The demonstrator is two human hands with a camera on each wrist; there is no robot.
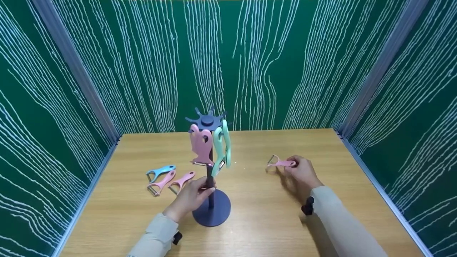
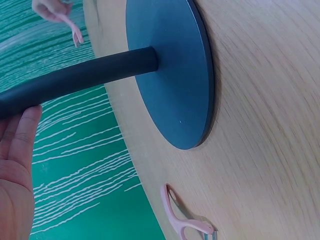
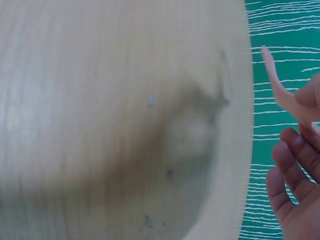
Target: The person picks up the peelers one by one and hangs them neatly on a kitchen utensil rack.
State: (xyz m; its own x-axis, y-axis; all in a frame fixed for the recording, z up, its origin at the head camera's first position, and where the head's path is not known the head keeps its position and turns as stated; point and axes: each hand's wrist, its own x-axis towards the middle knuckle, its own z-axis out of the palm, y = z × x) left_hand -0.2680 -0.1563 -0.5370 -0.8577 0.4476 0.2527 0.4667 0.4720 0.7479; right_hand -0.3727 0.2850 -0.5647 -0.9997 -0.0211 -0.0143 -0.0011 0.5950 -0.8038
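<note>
A dark rotating-type stand (image 1: 219, 214) has a round base, an upright pole and a top ring of hooks. My left hand (image 1: 191, 196) grips its pole, thumb on the near side; the left wrist view shows the fingers against the pole (image 2: 90, 75). Two pink peelers (image 1: 203, 148) and two green peelers (image 1: 217, 150) hang from the hooks. Off to the right, my right hand (image 1: 303, 173) pinches a pink peeler (image 1: 284, 163) by its handle end, blade pointing left, above the table. The right wrist view has this peeler (image 3: 285, 97) edge-on between thumb and fingers.
Left of the stand, a blue peeler (image 1: 162, 170) and two pink peelers, one nearer the left (image 1: 165, 181) and one nearer the pole (image 1: 184, 178), lie on the wooden table (image 1: 257, 221). Green walls with white lines (image 1: 250, 64) enclose the table at the back and sides.
</note>
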